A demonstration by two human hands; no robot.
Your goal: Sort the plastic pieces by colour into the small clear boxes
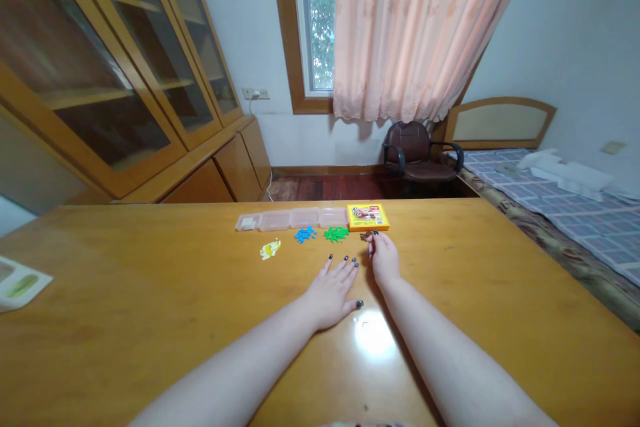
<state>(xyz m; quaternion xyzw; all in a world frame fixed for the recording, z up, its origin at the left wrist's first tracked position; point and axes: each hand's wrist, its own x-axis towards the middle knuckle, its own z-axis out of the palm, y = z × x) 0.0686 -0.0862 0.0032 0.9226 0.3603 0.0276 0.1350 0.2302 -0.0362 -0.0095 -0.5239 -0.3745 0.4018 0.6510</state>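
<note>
My left hand (334, 292) lies flat on the table with its fingers spread, holding nothing. Curled in a pinch, my right hand (385, 257) is at a small pile of brown pieces (365, 236); whatever is between its fingertips is too small to name. To the left of that pile are heaps of small green pieces (336, 234) and small blue pieces (305, 234). A pile of yellow and white pieces (271, 249) sits farther left. Behind the piles stand a yellow box (368, 217) with a printed picture and a row of clear plastic trays (290, 219).
The wooden table (150, 320) spans the foreground. A white printed item (23, 283) rests at its left edge. Beyond are a glass-door cabinet (120, 73), a brown armchair (413, 150) and a bed (555, 193). A tiny dark piece (365, 325) shows in the glare.
</note>
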